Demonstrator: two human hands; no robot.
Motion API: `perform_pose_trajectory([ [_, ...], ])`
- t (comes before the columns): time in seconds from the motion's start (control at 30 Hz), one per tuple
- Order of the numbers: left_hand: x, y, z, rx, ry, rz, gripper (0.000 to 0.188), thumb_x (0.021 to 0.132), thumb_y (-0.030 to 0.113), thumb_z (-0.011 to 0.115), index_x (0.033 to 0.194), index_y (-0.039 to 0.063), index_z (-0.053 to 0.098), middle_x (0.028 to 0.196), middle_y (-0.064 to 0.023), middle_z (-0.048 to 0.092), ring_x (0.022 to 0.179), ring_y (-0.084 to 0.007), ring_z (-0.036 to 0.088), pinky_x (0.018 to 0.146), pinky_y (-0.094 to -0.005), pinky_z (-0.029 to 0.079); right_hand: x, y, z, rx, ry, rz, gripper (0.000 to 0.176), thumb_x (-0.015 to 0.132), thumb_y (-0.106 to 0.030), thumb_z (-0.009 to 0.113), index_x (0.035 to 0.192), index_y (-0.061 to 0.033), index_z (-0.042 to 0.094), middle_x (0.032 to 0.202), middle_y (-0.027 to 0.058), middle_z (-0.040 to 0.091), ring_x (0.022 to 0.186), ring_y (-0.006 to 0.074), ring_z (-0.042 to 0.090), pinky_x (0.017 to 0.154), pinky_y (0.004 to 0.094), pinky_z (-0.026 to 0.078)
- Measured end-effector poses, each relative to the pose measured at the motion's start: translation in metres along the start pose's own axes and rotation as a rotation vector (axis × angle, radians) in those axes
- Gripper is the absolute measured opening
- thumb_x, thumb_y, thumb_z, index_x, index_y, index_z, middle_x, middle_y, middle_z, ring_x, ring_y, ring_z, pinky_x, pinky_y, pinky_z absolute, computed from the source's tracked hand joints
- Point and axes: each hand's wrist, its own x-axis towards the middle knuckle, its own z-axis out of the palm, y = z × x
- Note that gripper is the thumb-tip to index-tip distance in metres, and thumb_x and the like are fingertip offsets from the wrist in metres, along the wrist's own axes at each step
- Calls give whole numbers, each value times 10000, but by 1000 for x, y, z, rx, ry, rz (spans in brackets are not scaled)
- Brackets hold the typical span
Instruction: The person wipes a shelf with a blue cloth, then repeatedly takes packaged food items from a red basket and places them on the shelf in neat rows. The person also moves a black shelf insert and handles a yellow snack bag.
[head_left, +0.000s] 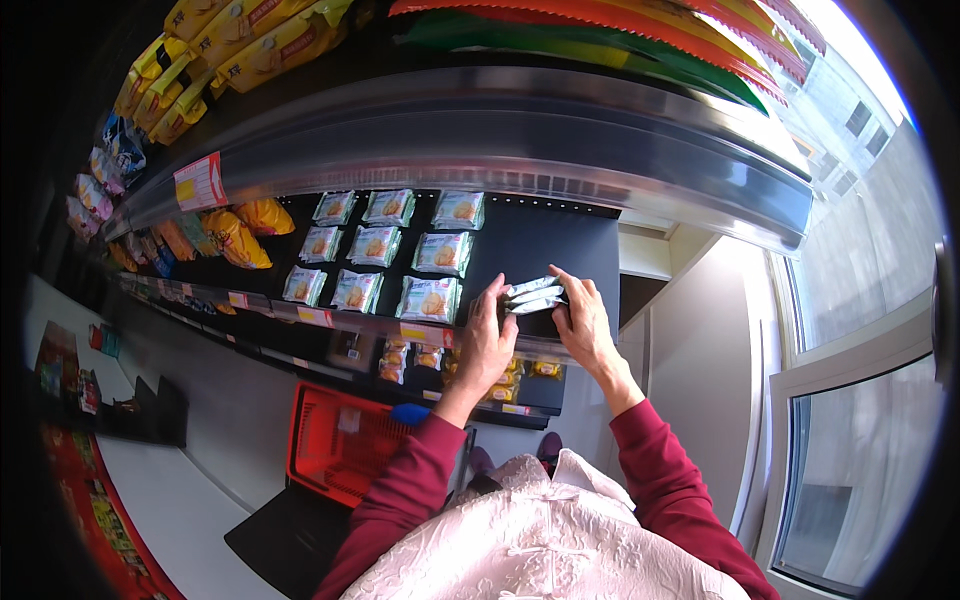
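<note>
My left hand (486, 337) and my right hand (585, 319) hold a small stack of snack packets (535, 295) between them, edge-on, over the right end of a dark shelf (544, 240). The left fingers touch the stack's left side; the right thumb and fingers touch its right side. Left of my hands, similar pale green and white packets with a biscuit picture lie in piles, arranged in rows and columns. The nearest pile (429, 298) is by my left hand, close to the shelf's front edge. Whether the held packets touch the shelf cannot be told.
An upper shelf edge (480, 135) juts out above, with yellow bags (281, 49) on it. Orange bags (236, 238) lie farther left. Small packaged cakes (394, 360) sit on a lower shelf. A red plastic basket (300, 435) stands below left; a glass door (855, 465) is at right.
</note>
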Motion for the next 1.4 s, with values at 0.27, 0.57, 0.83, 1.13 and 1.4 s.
perform_pose_trajectory([
  [0.27,-2,2,10,162,26,56,611,887,-47,517,1468,-23,328,1270,-235,516,1151,-400,494,1033,-480,401,-2,-3,8,-138,82,-106,513,814,27,557,1324,-17,514,1062,178,584,983,368,522,910,444,449],
  [0.57,3,-2,13,115,95,15,503,937,4,512,1430,17,408,1259,-230,536,1155,-397,511,1018,-468,417,-1,15,0,215,22,105,217,933,-87,655,1128,-11,601,900,70,622,790,140,567,670,274,504],
  [0.83,21,-6,21,71,118,-62,442,968,41,508,1407,35,455,1195,-229,567,1082,-393,568,945,-450,471,10,30,-7,601,-94,351,202,983,-185,644,1094,-17,642,866,-4,653,791,52,587,666,209,497],
  [1.13,87,-13,51,-142,413,-166,157,958,68,600,1075,46,498,876,-128,635,800,-294,647,744,-387,522,62,49,-4,584,-9,474,332,970,-278,657,1116,19,654,906,41,680,722,84,611,565,228,517],
  [1.4,120,-30,59,47,398,-160,162,938,89,597,1097,60,584,1006,-174,691,921,-387,653,789,-463,516,100,70,9,625,43,515,365,939,-282,670,1098,47,671,915,97,701,651,132,664,501,247,535],
])
